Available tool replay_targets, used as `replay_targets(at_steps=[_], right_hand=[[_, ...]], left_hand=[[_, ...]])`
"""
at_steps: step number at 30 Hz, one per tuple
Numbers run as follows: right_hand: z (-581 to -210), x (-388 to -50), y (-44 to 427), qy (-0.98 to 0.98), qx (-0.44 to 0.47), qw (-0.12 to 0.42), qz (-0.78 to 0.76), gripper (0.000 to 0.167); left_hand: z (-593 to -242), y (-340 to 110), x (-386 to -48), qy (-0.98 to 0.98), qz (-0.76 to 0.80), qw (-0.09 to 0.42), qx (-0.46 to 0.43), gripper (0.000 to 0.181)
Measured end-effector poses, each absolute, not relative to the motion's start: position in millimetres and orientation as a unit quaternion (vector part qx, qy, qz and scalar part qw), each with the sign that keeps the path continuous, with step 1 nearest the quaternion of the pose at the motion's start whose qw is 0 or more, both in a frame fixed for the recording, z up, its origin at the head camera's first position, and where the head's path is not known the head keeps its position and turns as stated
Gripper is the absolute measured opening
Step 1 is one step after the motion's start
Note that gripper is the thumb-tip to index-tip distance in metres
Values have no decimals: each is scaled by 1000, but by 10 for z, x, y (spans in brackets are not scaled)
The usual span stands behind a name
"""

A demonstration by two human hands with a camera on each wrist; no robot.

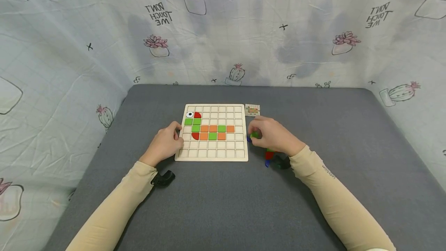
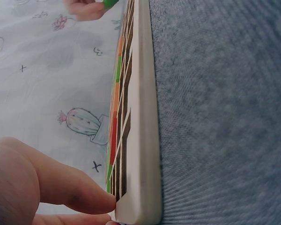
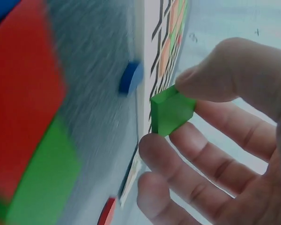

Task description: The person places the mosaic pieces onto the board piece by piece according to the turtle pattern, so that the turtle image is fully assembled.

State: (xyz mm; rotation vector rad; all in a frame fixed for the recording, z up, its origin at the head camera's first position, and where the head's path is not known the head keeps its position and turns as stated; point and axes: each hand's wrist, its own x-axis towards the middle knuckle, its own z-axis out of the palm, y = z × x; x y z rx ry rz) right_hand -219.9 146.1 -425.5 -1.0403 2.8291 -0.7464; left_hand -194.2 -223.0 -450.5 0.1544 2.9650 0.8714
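Observation:
A pale wooden grid board [image 1: 240, 145] lies on the grey table, with green, orange and red tiles and an eye tile [image 1: 189, 114] forming a figure in its cells. At its left edge, my left hand [image 1: 163, 145] holds the board between thumb and finger; the left wrist view shows the thumb [image 2: 91, 196] touching the edge near a corner. Just beyond the right edge, my right hand [image 1: 275, 134] pinches a green square tile [image 3: 175, 111] between thumb and fingers, above the table. A blue curved piece [image 3: 131, 78] lies close to the board's edge.
Loose red [image 1: 269, 154], green and blue pieces lie beneath the right wrist, partly hidden by it. A small picture card [image 1: 252, 110] lies by the board's upper right corner. A patterned cloth [image 1: 244, 30] hangs behind and beside the table.

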Motion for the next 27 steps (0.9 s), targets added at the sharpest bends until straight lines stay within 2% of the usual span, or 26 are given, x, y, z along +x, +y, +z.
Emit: replay_targets(at_steps=[12,27], right_hand=[[-4258,-2272,961,894,-387,17,-225,15],[-4262,-2343,779,896,-397,20,-195,12]], left_hand=[[-4492,-2230,-1944,958,282,26,51,39],[-4485,-2228,-1947,957,283,27,50,39]])
